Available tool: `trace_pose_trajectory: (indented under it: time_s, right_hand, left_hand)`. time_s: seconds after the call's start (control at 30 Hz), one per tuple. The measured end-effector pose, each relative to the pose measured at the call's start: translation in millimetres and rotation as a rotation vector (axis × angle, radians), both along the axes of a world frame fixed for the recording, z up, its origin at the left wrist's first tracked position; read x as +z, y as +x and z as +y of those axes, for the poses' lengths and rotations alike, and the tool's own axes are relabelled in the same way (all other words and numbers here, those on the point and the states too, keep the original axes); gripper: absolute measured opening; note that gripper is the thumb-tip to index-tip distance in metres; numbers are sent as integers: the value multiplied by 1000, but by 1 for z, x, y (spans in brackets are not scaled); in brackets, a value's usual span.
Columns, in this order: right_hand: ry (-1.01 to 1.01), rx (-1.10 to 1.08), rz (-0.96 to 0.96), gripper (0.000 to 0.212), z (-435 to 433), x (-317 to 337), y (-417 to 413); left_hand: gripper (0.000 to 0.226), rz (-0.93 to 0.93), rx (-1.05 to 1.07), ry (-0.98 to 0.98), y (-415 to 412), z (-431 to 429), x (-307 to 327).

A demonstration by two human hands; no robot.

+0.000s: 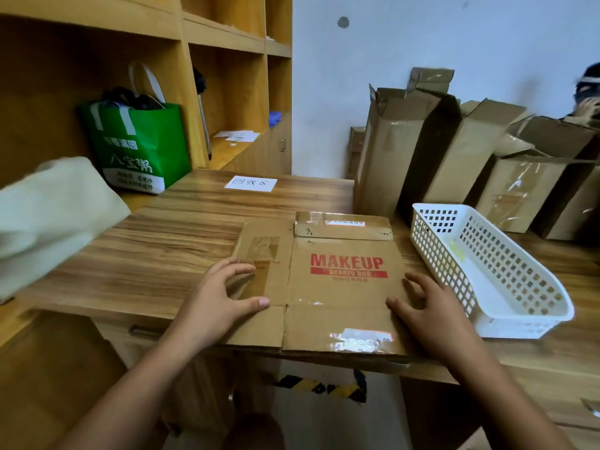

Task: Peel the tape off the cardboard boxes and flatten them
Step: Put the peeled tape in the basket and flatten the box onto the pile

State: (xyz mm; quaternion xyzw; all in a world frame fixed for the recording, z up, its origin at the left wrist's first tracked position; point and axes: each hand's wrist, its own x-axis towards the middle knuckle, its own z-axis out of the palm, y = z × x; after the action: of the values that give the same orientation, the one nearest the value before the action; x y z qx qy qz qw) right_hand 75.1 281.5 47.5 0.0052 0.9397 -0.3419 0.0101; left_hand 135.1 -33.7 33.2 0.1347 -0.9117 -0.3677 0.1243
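- Head view: flattened cardboard box [341, 284] lying flat on the tabletop [156, 254], printed "MAKEUP" in red, near edge overhanging the tabletop's front.
- Likely light and stiff across the panels, bending readily along the creases; clear tape [360, 341] glossy on the near flap, probably slick and thin, best lifted from a loose corner with a fingernail.
- Best held by the outer edges or pressed flat on the panels; side flap at left likely to spring up if let go.
- Left hand [224, 293] open, fingers spread and curled, fingertips resting on the left flap; nothing held.
- Right hand [425, 306] open, fingers spread, touching the box's right edge; nothing held.
- White plastic basket [506, 280] just beside the box on the right, a scrap of something pale inside, too unclear to name.
- More cardboard boxes [454, 151] standing upright against the wall behind, some with tape showing, apparently not yet flattened.
- Paper label [250, 183] on the tabletop farther back; green bag [139, 147] on the shelf at left.
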Motion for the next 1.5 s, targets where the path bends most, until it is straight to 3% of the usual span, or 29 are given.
trace_pose_trajectory:
  time_s: [0.3, 0.83, 1.2, 1.5]
  right_hand:
    - [-90, 83, -43, 60, -25, 12, -7]
    - [-110, 232, 76, 54, -178, 21, -99]
    - [156, 296, 56, 44, -257, -8, -128]
    - [452, 351, 138, 53, -273, -14, -145]
  left_hand:
    - [63, 68, -81, 9, -2, -41, 25]
    - [59, 43, 9, -272, -70, -178, 42]
    - [36, -154, -37, -312, -115, -247, 18]
    - [38, -169, -17, -473, -127, -238, 7]
